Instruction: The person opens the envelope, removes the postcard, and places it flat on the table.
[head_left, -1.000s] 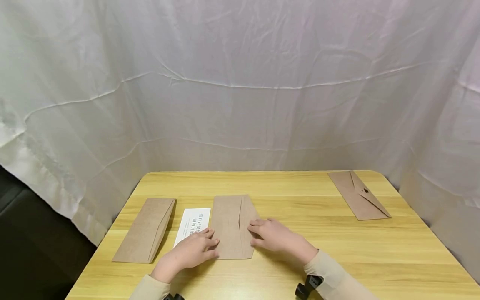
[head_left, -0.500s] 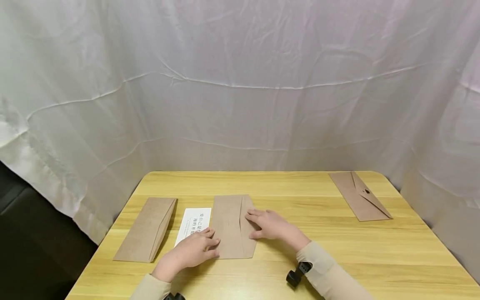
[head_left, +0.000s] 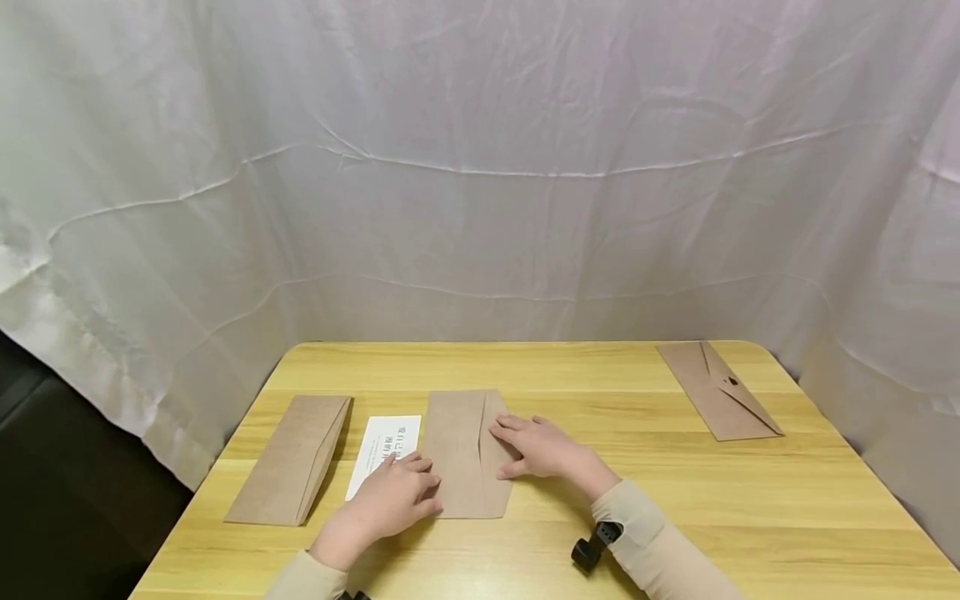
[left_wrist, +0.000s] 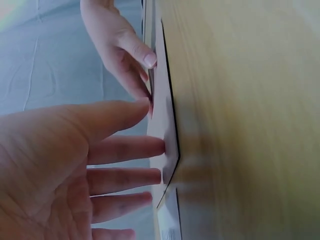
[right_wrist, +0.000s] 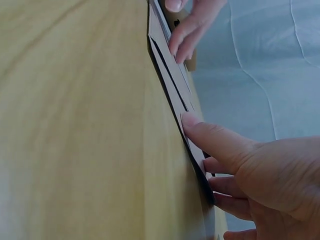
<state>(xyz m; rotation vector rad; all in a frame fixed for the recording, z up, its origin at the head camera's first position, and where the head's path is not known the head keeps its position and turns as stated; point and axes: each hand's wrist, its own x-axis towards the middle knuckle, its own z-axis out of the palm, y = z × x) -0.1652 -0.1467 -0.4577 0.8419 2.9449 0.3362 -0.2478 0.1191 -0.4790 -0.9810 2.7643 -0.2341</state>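
In the head view a brown paper envelope lies flat, its flap on the right side. My left hand rests at the envelope's left edge, fingers extended, overlapping part of a white printed card. The left wrist view shows the fingertips touching the envelope, thumb apart from them. My right hand touches the flap from the right. Thumb and fingers lie relaxed along its edge in the right wrist view.
A second brown envelope lies left of the card. Another envelope, with a dark mark on its flap, lies at the back right of the wooden table. White cloth hangs behind.
My right hand has moved up and slightly left along the flap. The left hand has shifted a little to the right. The middle envelope stays in place.
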